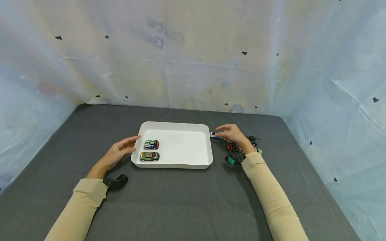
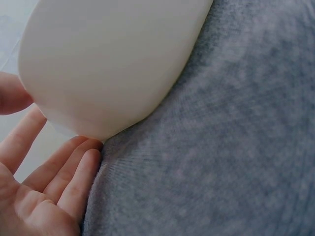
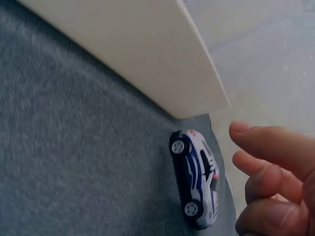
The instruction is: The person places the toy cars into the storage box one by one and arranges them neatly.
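Note:
A white tray [image 1: 181, 145] lies on the grey cloth. My left hand [image 1: 116, 154] touches its left edge with fairly straight fingers, as the left wrist view also shows along the tray wall [image 2: 106, 64]. Inside the tray, at its left, are a green, white and blue toy car [image 1: 151, 144] and a dark toy car with a colourful roof [image 1: 149, 156]. Beside the tray's right wall stands a white and blue toy car [image 3: 197, 179]. My right hand [image 1: 231, 133] hovers right by it, fingers loosely bent; the right wrist view shows a gap between fingers and car.
Under and around my right forearm are a red and black toy car [image 1: 233, 148], a dark toy vehicle with a thin protruding part [image 1: 252, 139] and a green toy car [image 1: 258, 151], partly hidden. Pale curtains [image 1: 187, 60] hang behind the table and at both sides.

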